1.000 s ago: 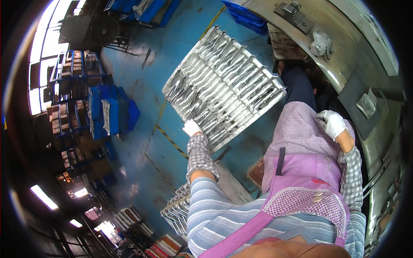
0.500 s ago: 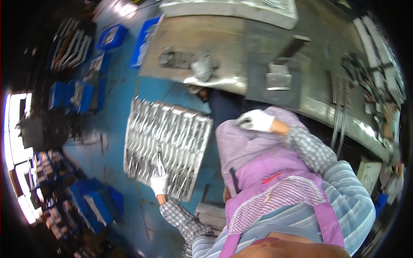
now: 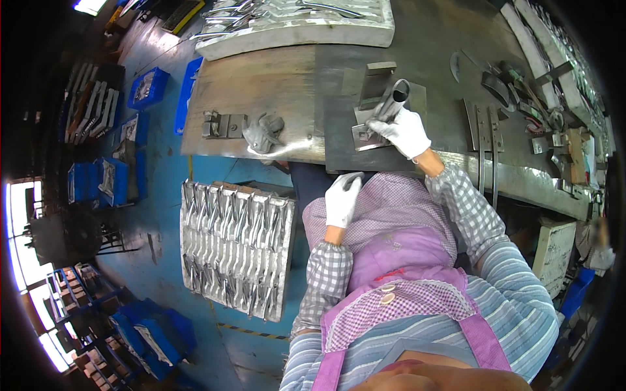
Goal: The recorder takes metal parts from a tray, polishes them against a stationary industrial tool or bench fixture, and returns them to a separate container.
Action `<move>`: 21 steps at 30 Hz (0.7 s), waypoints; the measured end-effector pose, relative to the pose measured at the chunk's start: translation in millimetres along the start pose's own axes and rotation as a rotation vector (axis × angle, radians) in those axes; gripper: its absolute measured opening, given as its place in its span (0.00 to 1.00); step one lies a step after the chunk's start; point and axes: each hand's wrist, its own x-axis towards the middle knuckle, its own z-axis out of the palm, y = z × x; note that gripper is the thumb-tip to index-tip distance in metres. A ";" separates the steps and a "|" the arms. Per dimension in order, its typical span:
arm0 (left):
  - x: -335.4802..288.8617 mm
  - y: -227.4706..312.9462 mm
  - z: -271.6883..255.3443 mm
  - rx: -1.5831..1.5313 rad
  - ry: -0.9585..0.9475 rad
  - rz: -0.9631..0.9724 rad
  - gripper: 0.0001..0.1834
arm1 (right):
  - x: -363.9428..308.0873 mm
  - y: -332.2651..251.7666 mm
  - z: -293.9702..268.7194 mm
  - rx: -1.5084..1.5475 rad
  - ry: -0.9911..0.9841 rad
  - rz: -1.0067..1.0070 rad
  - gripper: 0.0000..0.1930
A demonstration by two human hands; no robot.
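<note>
My right hand (image 3: 401, 133), in a white glove, is closed around a shiny metal piece with a dark oval end (image 3: 396, 94). It holds the piece tilted over a small metal fixture block (image 3: 368, 137) on the bench, and an upright steel plate (image 3: 377, 83) stands just behind. I cannot make out the piece's exact kind. My left hand (image 3: 342, 202), also gloved, is over my lap at the bench edge. Its fingers are loosely bent with grey-stained tips, and nothing shows in them. To its left lies a pale tray (image 3: 238, 247) with rows of shiny metal handles.
A metal bench (image 3: 261, 78) spans the front, with a crumpled grey cloth (image 3: 263, 132) and a small clamp (image 3: 223, 124) at left. Another pale tray (image 3: 300, 36) of metal pieces stands at the back. Steel rods (image 3: 493, 156) and hand tools lie right. Blue bins (image 3: 149, 88) stand on the floor.
My left hand has left the tray and moved right to my lap. My right hand has risen from my lap to the fixture, now holding a metal piece. The view has shifted too.
</note>
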 end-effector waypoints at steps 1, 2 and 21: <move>3.0 10.0 1.7 0.140 0.024 0.140 0.13 | 2.3 -1.9 -1.0 0.008 0.004 0.008 0.17; 10.4 20.0 3.8 0.150 0.017 0.137 0.13 | 4.5 -4.3 -4.6 -0.034 -0.039 0.006 0.17; 83.2 50.7 30.1 0.408 0.323 0.250 0.17 | -19.2 87.1 3.7 -0.153 0.198 -0.566 0.11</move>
